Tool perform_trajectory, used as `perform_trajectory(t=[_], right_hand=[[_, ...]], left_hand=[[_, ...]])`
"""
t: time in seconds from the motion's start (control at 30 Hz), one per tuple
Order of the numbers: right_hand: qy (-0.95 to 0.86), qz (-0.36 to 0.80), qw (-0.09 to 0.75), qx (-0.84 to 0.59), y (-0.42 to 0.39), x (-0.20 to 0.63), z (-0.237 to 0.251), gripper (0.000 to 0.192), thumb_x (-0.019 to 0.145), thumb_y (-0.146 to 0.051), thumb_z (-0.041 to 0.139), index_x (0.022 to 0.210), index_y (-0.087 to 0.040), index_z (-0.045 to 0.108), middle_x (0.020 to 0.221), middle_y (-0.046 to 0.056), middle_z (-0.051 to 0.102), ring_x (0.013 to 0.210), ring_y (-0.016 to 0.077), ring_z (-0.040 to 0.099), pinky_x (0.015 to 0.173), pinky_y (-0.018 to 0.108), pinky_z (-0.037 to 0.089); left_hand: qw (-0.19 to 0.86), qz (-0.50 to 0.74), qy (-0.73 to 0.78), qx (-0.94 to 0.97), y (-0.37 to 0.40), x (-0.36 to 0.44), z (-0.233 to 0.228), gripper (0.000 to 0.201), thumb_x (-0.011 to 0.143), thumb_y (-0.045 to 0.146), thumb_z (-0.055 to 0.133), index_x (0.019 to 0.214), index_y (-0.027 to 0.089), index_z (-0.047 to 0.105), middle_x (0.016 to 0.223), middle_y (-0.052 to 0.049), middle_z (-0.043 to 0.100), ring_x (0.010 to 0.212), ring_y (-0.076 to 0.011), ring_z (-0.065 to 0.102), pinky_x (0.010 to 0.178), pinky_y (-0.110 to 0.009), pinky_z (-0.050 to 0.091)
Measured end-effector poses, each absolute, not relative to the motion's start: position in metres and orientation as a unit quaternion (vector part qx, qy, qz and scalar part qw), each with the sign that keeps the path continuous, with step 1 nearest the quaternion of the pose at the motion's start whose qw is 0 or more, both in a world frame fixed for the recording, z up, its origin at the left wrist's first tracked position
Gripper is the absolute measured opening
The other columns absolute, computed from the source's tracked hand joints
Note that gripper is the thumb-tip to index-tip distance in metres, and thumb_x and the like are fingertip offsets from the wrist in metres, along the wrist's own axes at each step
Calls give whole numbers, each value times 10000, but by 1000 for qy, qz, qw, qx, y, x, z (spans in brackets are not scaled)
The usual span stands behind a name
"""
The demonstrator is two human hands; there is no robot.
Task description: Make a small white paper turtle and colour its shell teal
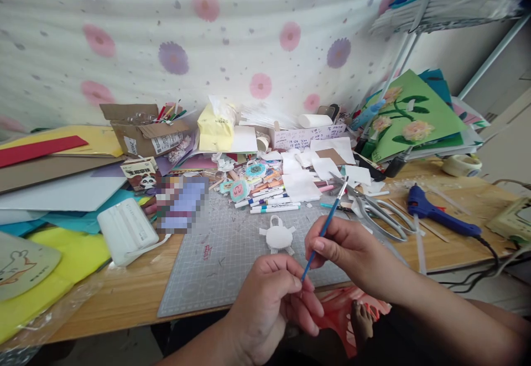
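Observation:
A thin blue paintbrush (331, 216) is pinched in my right hand (344, 247), its bristle end pointing up and to the right. Its lower tip meets the thumb and forefinger of my left hand (271, 302), which close on it while the other fingers curl loosely. Just beyond my hands, a small white turtle-shaped cutout (279, 236) lies on the grey cutting mat (224, 266). Neither hand touches the cutout.
Several markers (274, 207) and white paper scraps (301, 187) crowd the mat's far side. Scissors (379, 211) and a blue glue gun (442, 211) lie to the right. A white power bank (126, 230) and coloured sheets (83, 247) sit left.

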State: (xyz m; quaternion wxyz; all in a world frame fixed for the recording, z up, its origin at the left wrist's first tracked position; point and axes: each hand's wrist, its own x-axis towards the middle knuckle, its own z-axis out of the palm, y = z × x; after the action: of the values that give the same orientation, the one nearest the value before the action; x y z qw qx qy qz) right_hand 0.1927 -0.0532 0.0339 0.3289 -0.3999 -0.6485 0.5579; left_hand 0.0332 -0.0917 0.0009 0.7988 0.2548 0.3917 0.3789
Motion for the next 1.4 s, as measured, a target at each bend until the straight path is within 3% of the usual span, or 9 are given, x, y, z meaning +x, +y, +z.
perform_trajectory(t=[0.57, 0.97, 1.23, 1.4], right_hand=[[-666, 547, 312, -401, -49, 188, 32, 266, 856, -421, 535, 759, -173, 530, 676, -5, 564, 645, 129, 588, 626, 255, 476], [-684, 546, 308, -372, -49, 187, 28, 271, 886, -400, 508, 753, -176, 582, 691, 5, 617, 644, 117, 551, 621, 231, 453], [-771, 447, 286, -352, -61, 181, 38, 259, 916, -357, 462, 756, -192, 581, 683, 0, 613, 649, 131, 558, 610, 232, 429], [-709, 460, 365, -391, -52, 192, 36, 312, 907, -408, 466, 699, -196, 562, 633, -5, 570, 618, 130, 527, 584, 232, 425]], left_hand=[[780, 368, 417, 285, -88, 29, 0, 75, 556, 159, 508, 596, 126, 563, 438, -39, 632, 294, -90, 507, 349, -174, 375], [813, 337, 361, 308, -93, 23, -9, 261, 663, 354, 664, 710, 130, 538, 568, -53, 679, 352, -89, 568, 356, -159, 412], [777, 312, 397, 376, -95, 16, -12, 277, 675, 417, 602, 705, 164, 493, 430, 20, 558, 309, -87, 464, 322, -171, 322], [678, 207, 435, 555, -90, 17, -25, 289, 627, 424, 590, 541, 166, 493, 494, 27, 474, 445, -78, 395, 439, -205, 273]])
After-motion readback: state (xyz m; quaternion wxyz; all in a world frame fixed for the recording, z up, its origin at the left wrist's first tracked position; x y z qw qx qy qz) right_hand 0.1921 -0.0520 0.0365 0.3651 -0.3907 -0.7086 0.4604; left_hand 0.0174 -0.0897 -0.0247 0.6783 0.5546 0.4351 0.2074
